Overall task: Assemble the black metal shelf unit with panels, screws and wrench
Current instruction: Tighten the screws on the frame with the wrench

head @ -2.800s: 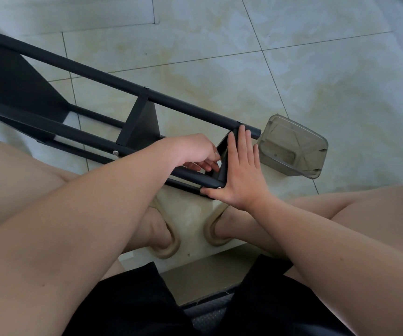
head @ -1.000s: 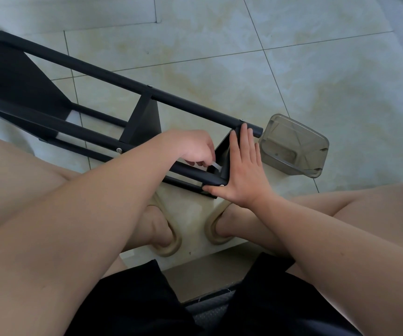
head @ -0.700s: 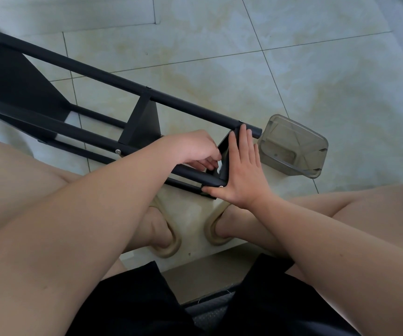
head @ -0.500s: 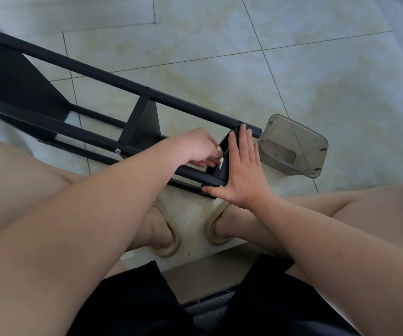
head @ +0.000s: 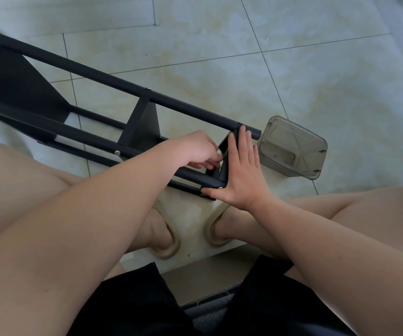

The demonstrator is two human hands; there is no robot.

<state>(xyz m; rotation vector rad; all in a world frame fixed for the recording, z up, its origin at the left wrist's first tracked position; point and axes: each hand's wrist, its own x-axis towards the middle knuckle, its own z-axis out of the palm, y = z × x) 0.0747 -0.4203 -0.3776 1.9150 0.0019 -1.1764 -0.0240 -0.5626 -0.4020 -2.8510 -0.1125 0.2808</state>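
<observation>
On the tiled floor (head: 220, 57) the black shelf unit (head: 127, 86) is laid sideways, its end panel (head: 224, 145) braced by the flat, straight-fingered right hand (head: 243, 175). What the curled left hand (head: 195, 149) holds cannot be told. Were bracing slackened, the panel could be pushed out of alignment

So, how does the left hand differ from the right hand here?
The left hand is curled; the right hand is flat, fingers straight. The left hand is inside the end panel; the right hand presses its outer face. Both meet at one end of the shelf unit.
</observation>
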